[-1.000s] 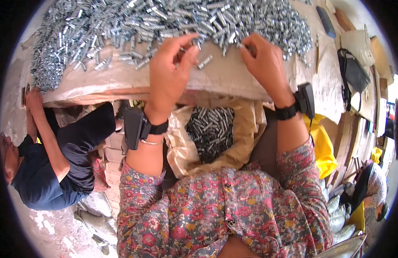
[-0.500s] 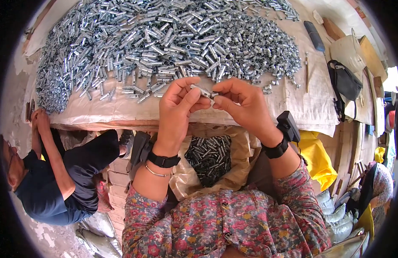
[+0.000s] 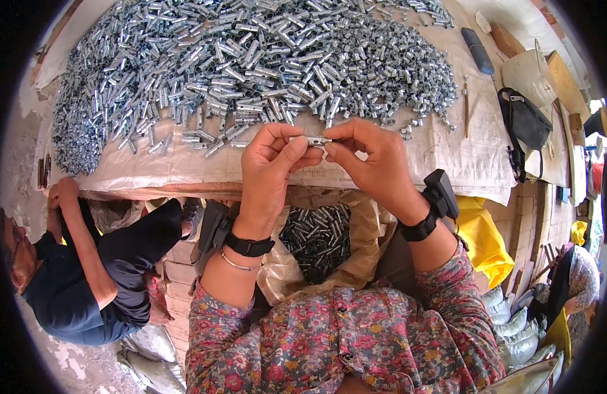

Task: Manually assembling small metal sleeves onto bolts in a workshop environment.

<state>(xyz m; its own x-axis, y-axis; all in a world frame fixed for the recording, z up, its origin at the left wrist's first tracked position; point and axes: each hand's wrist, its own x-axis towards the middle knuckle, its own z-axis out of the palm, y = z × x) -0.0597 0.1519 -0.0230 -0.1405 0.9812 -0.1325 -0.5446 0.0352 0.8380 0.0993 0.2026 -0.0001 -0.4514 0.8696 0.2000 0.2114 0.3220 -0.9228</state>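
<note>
across my remote view, a sheet-covered desk (image 3: 441, 161) bore a broad heap of silvery metal pieces (image 3: 264, 59). below its near edge, an open tan sack (image 3: 275, 279) held more. i had the left hand (image 3: 265, 171) and right hand (image 3: 372, 161) before the heap, fingers gripping opposite ends of one small metal tube (image 3: 312, 140).

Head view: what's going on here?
The person's left hand and right hand hold a small silvery metal piece between their fingertips. Beyond them, a heap of loose metal pieces covers much of the table. Below the hands, an open tan sack holds more pieces. Another person sits at the left.
</note>
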